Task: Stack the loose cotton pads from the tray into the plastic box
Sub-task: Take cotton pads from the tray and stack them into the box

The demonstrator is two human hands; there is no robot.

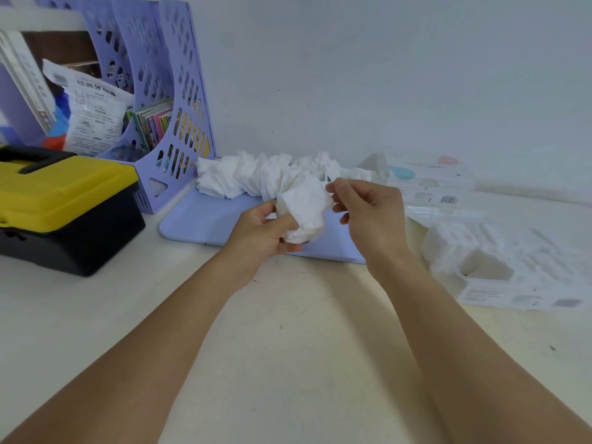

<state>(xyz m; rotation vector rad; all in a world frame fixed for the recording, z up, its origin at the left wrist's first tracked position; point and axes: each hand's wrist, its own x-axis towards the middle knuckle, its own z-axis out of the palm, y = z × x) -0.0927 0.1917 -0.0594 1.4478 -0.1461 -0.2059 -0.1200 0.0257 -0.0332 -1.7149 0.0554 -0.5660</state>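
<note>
From my feed, both bare forearms reach in from the near edge of the pale, matte, lightly speckled table point(288, 363). The left hand point(261, 233) has fingers and thumb curled round a small bunch of white cotton pads point(302, 209), soft, fibrous, squarish, fanned and crumpled at the edges. The right hand point(368, 213) pinches the upper right edge of that same bunch between thumb and fingertips, other fingers loosely bent. The bunch is held in the air above the lilac tray point(205, 221), a smooth, flat plastic slab with rounded corners. Along the tray's far edge lies a long heap of loose pads point(256, 177), white, layered like shingles, leaning on one another. Just past the tray's right end stands a clear plastic box point(432, 184), glossy, see-through walls, printed label with pink and blue drop shapes and a barcode; I cannot tell how much is inside. Nearer, toward the table's right edge, lies a crinkled clear plastic bag point(512, 264) with white pads showing through it and a printed panel. At the tray's left end, touching it, a lilac perforated file rack point(173, 100) stands upright, hard plastic with slot cutouts, holding coloured booklets and a white printed packet point(93, 116). At the table's left edge sits a toolbox point(64, 203), yellow smooth lid, black body and handle. Behind is a plain white wall point(384, 75).
</note>
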